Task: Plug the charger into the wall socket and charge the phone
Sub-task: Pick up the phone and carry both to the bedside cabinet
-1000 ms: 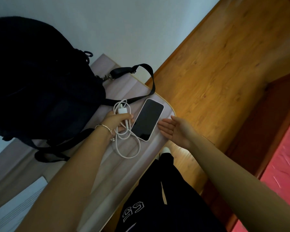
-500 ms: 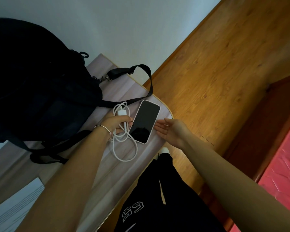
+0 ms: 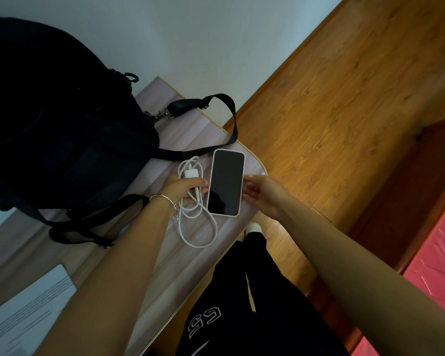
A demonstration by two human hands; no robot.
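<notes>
Two hands are at work on the table (image 3: 149,253), and the task looks barely begun. The left hand (image 3: 184,189) is closed over the white cable (image 3: 198,227) just below the charger block (image 3: 190,173), fingers curled around a few strands of the coil, while most of the loop lies slack on the tabletop towards the person. The right hand (image 3: 261,191) is open, fingers held together and fairly flat, its tips touching or nearly touching the long right edge of the phone (image 3: 226,182); it grips nothing yet. The phone lies face up with a dark screen, near the rounded corner of the table, just beside the cable and the left hand. A big black bag (image 3: 62,124) sits against the wall behind, with one strap (image 3: 226,116) arching over the table close to the top of the phone.

As for progress: the charger and phone are found and under the hands, but nothing is connected. No plug is in the phone that I can see, and no wall socket shows anywhere in view. Still left, by my reckoning, are lifting the charger, uncoiling the cable, finding the socket, plugging in the block, and joining the cable end to the phone.
</notes>
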